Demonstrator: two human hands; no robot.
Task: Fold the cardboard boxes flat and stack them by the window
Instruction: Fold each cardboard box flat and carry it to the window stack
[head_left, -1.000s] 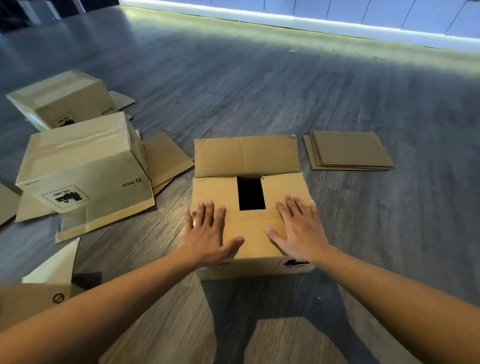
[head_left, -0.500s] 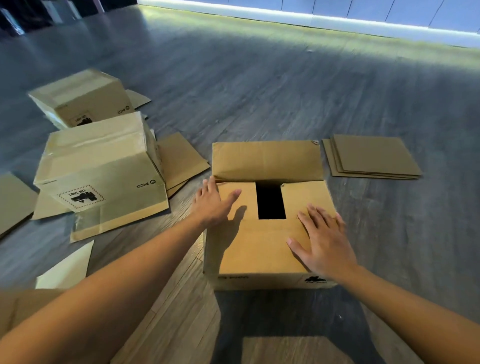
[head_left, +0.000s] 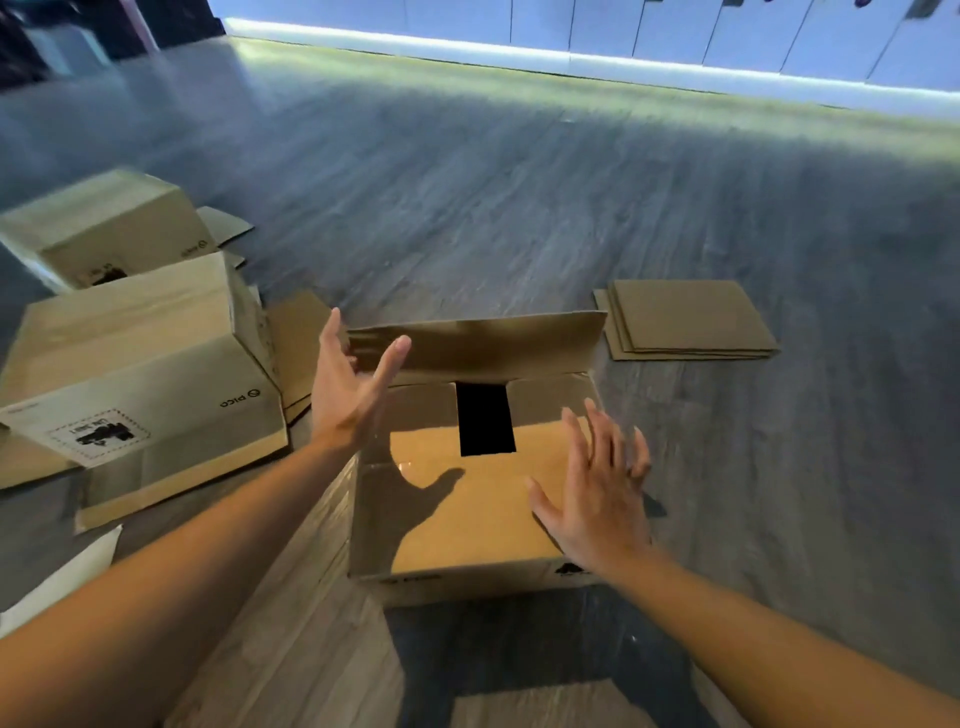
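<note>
With our left hand (head_left: 347, 387) spread by the raised far flap (head_left: 475, 347) and our right hand (head_left: 597, 499) open over the box (head_left: 457, 499) on the floor (head_left: 519, 197), nothing is held, so a careless push may skid it.

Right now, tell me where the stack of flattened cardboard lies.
In the head view the flattened stack lies on the floor, right of and just beyond the open box, past the right hand.

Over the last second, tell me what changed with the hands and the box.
Both hands lifted off the box top. The left hand moved forward to the raised far flap; the right hand hovers at the right edge. Neither grips anything. The box and the flat stack stayed put.
</note>
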